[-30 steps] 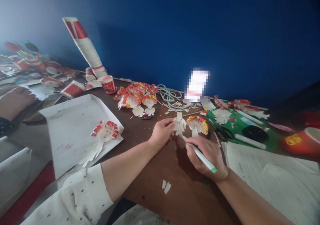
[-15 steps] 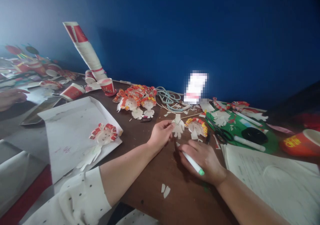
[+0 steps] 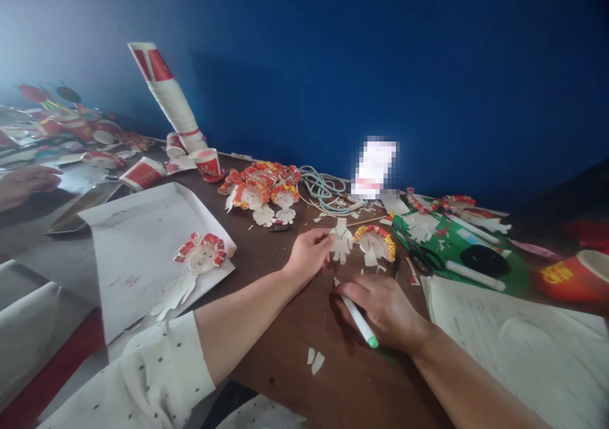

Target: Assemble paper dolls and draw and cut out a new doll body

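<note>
My left hand (image 3: 308,251) pinches the left edge of a small white paper doll cutout (image 3: 341,246), which has green lines near its top and fringed lower ends. Just below and right of it, my right hand (image 3: 387,307) grips a white marker pen (image 3: 358,320). The green end of the marker points down toward me, and its other end is near the fingers, apart from the cutout. Beside the cutout lies a paper-cup face with a curled red and yellow rim (image 3: 375,244). Two white paper scraps (image 3: 315,360) rest on the brown table (image 3: 271,334).
Curled paper-cup figures (image 3: 264,188) are piled at the back. A stack of paper cups (image 3: 174,105) leans left, near a white envelope (image 3: 137,251). Scissors (image 3: 425,261) lie on a green sheet at right, beside papers (image 3: 514,334). Another person's hand (image 3: 29,184) is at far left.
My right hand has drawn the marker slightly down and left, its green end now lower. My left hand still pinches the cutout. The view has shifted slightly.
</note>
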`<state>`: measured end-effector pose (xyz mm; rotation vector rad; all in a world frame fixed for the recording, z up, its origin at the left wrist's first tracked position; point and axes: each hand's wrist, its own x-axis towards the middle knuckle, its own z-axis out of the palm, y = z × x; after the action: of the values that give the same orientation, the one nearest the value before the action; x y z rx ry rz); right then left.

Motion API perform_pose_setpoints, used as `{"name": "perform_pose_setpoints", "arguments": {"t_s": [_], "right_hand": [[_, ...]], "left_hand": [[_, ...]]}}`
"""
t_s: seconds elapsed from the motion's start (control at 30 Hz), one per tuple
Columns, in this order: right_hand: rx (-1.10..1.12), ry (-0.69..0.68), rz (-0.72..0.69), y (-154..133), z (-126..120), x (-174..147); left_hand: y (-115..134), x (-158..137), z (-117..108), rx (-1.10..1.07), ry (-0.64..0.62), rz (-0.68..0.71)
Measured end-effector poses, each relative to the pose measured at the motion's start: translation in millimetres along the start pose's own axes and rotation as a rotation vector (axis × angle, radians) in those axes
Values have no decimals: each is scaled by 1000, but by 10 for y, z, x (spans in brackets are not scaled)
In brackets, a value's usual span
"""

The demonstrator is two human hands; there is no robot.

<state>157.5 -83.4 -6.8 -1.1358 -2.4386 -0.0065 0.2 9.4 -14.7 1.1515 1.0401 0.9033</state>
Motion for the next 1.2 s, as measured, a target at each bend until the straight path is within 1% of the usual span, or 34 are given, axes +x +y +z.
{"name": "perform_pose_setpoints", "arguments": {"t_s": [0.13, 0.37, 0.5, 0.63, 0.7, 0.93, 1.07, 1.2], "right_hand": [[9, -16, -12, 0, -8, 7], [9, -101, -2, 0, -75, 27], [21, -109, -6, 17, -83, 26], [43, -146, 0, 45, -57, 3], [44, -143, 9, 52, -52, -2], [45, -62, 21, 29, -92, 37], [52, -65, 18, 30, -93, 39], [43, -113, 34, 40, -88, 19]], "left_hand": [[22, -12, 11, -40, -18, -14], [97, -32, 16, -145, -44, -73], [91, -16, 11, -167, -53, -59], [77, -3, 13, -161, -66, -61], [81, -4, 16, -167, -64, -63], [102, -16, 15, -159, -86, -54], [107, -13, 18, -175, -85, -51], [107, -4, 15, -138, -65, -55]]}}
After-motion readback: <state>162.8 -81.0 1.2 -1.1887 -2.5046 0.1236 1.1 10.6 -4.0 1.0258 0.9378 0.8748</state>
